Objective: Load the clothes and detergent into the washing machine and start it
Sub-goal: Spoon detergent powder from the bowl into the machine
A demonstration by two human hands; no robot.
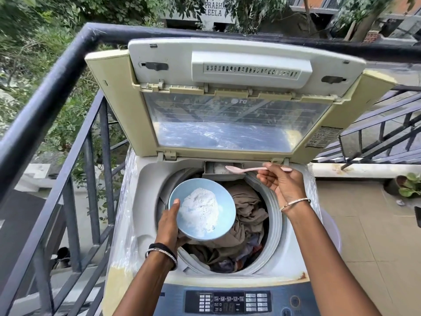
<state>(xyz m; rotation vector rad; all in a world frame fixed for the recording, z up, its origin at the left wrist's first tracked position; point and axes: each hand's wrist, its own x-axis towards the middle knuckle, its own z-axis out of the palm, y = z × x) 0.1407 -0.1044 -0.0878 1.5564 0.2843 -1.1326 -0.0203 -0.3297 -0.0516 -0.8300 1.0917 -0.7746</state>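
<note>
On a railed balcony, the cream top-loading washing machine [145, 201] stands with its glass-paned lid [227, 124] propped up. If that lid is knocked, it could drop onto both wrists. The crumpled brown and dark clothes [248, 215] already fill the drum.

The left hand [169, 226] grips the round pale-blue bowl [180, 190] over the drum, thumb hooked on the rim. The bowl is tilted, so the heap of white detergent powder [200, 210] could slide out onto the laundry. The right hand [282, 183] pinches the thin pink plastic spoon [241, 169] by its handle, with the tip over the small grey detergent compartment [214, 167]. A shaky pass could scatter powder across the machine's top.

A far building wall [213, 9] reads "PRABH" and "LEELA". The lid shows a reversed LG logo, and the dark control panel [227, 302] shows "88". Its smaller labels are illegible.
</note>
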